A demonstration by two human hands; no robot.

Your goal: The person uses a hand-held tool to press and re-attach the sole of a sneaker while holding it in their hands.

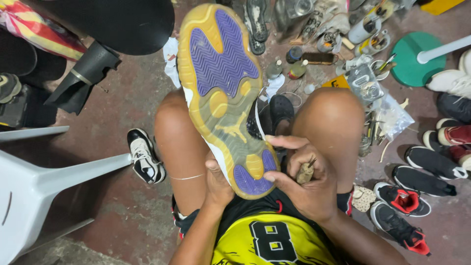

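**Sneaker Held Sole-Up Between the Knees**

While the right hand [306, 179] closes its fingers around a small wooden-handled tool [305, 172], its thumb and forefinger also press against the heel edge of the sneaker [223, 93], so the hand is curled tight on the tool and touching the shoe at once. The tool's thin metal tip pokes up just past the knuckles; its exact shape is too small to tell. The left hand [217, 181] cups the heel from the other side, thumb laid up along the white sidewall, fingers hidden behind the shoe.

The sneaker stands tilted, sole towards the camera, heel down at the person's lap and toe pointing away. Its outsole is translucent yellow with purple ridged patches at the forefoot and heel. It rests between the person's bare knees, above a yellow and black jersey [267, 238].

Beyond the knees, on the reddish concrete floor [122, 216], lie bottles, tins and small tools in a loose heap [343, 54]. A black and white shoe [144, 156] sits by the left thigh, near a white plastic chair [44, 181]. Black and red sneakers [402, 201] lie in a row to the right, close to a green round base [414, 59].
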